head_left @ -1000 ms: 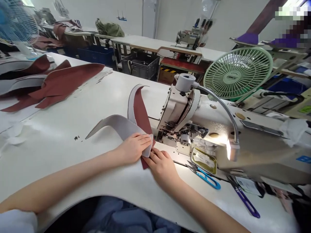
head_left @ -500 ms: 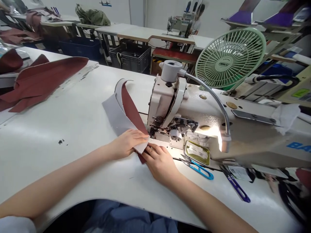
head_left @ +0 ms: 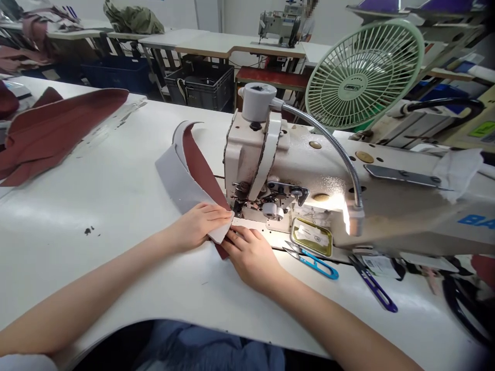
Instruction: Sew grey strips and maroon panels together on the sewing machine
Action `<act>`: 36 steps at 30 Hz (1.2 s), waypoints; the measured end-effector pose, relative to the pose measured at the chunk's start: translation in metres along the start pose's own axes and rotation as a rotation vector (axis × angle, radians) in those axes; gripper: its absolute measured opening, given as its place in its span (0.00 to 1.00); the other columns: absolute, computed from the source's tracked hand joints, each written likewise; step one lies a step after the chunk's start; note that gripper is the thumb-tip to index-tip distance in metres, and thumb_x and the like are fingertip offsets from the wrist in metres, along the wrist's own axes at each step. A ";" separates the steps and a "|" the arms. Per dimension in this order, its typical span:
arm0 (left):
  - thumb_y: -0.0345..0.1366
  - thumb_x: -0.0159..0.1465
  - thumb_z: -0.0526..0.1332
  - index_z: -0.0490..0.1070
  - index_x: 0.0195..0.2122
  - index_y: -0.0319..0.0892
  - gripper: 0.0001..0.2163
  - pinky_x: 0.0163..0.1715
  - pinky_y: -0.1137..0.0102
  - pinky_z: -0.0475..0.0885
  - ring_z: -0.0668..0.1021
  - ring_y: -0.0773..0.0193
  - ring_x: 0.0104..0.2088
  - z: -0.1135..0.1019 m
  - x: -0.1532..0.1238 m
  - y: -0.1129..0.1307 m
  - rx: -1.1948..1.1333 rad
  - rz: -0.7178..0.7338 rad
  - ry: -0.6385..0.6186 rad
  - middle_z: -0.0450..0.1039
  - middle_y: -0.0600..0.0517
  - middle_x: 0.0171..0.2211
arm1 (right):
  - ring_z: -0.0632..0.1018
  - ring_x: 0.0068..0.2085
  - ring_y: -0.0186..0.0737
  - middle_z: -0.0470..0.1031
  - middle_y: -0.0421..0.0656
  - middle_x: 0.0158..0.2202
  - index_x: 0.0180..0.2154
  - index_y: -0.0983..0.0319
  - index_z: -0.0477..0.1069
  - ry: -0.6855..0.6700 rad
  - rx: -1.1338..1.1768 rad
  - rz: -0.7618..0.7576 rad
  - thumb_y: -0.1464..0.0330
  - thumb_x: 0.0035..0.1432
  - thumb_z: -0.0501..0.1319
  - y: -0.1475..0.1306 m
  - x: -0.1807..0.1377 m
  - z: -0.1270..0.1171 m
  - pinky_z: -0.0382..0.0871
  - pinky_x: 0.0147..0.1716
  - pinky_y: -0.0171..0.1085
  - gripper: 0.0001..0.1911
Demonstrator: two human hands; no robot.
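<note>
My left hand point(head_left: 198, 225) lies flat on a grey fabric strip point(head_left: 176, 178), fingers stretched out toward the needle of the sewing machine point(head_left: 270, 170). Under and beside that strip runs a dark red fabric strip point(head_left: 199, 165), curving away to the back. My right hand point(head_left: 251, 255) rests just right of the left, its fingertips pinching the near end of the two layers where a red corner shows. Both hands sit directly in front of the presser foot point(head_left: 237, 206), which is lit by the gooseneck lamp point(head_left: 350, 216).
Blue thread snips point(head_left: 315, 263) and purple tweezers point(head_left: 373, 286) lie right of my right hand by a small tin point(head_left: 312, 236). A green fan point(head_left: 363, 72) stands behind the machine. Dark red fabric pieces point(head_left: 54, 129) are piled at the far left. Other sewing tables and crates fill the background.
The grey strip's loose end has swung in from the left and now lies alongside the red strip. Both hands have edged the fabric ends closer to the presser foot.
</note>
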State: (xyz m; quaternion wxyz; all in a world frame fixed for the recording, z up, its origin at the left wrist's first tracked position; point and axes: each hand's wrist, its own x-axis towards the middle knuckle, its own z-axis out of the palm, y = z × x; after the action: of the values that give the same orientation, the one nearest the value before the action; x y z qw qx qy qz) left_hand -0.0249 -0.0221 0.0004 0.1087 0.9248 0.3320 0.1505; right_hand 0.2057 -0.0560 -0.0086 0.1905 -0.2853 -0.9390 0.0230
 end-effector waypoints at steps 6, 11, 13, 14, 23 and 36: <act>0.32 0.65 0.54 0.67 0.58 0.42 0.20 0.54 0.60 0.64 0.69 0.55 0.58 0.002 0.009 0.004 0.016 -0.036 0.016 0.69 0.46 0.59 | 0.69 0.56 0.46 0.75 0.43 0.54 0.47 0.59 0.73 -0.024 -0.028 0.035 0.73 0.64 0.56 0.008 0.001 -0.008 0.62 0.45 0.43 0.13; 0.34 0.65 0.55 0.68 0.56 0.41 0.19 0.54 0.59 0.64 0.69 0.53 0.58 0.007 0.023 0.006 0.022 -0.098 0.006 0.69 0.45 0.58 | 0.69 0.56 0.47 0.74 0.43 0.56 0.48 0.59 0.74 -0.040 -0.075 0.065 0.73 0.64 0.56 0.017 -0.002 -0.015 0.62 0.46 0.44 0.13; 0.31 0.64 0.53 0.68 0.56 0.41 0.19 0.54 0.59 0.64 0.69 0.54 0.58 0.009 0.025 0.007 0.017 -0.095 0.008 0.70 0.46 0.57 | 0.69 0.56 0.47 0.74 0.44 0.55 0.48 0.59 0.74 -0.054 -0.083 0.066 0.73 0.64 0.56 0.018 -0.003 -0.017 0.62 0.45 0.44 0.13; 0.29 0.64 0.53 0.68 0.56 0.41 0.19 0.54 0.59 0.63 0.69 0.54 0.58 0.010 0.026 0.007 0.016 -0.089 0.013 0.70 0.46 0.57 | 0.69 0.56 0.47 0.75 0.44 0.54 0.48 0.59 0.74 -0.057 -0.087 0.063 0.73 0.64 0.56 0.018 -0.004 -0.018 0.62 0.45 0.44 0.13; 0.28 0.64 0.53 0.69 0.54 0.41 0.18 0.52 0.60 0.64 0.70 0.55 0.56 0.010 0.026 0.008 -0.009 -0.083 0.034 0.71 0.46 0.55 | 0.70 0.56 0.46 0.75 0.45 0.54 0.51 0.60 0.73 -0.037 -0.091 0.069 0.72 0.66 0.55 0.017 -0.005 -0.018 0.64 0.46 0.43 0.14; 0.29 0.63 0.55 0.68 0.51 0.43 0.15 0.51 0.62 0.64 0.71 0.55 0.53 0.004 0.032 0.007 0.003 -0.092 0.021 0.72 0.46 0.49 | 0.69 0.54 0.44 0.75 0.47 0.53 0.50 0.62 0.72 -0.016 -0.100 0.056 0.72 0.68 0.53 0.017 -0.007 -0.007 0.65 0.46 0.41 0.13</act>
State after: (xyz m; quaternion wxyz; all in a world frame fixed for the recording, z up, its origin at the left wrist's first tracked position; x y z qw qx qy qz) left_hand 0.0040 -0.0074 0.0050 0.1109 0.9070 0.3757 0.1544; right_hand 0.2225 -0.0461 -0.0069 0.1679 -0.3206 -0.9321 -0.0165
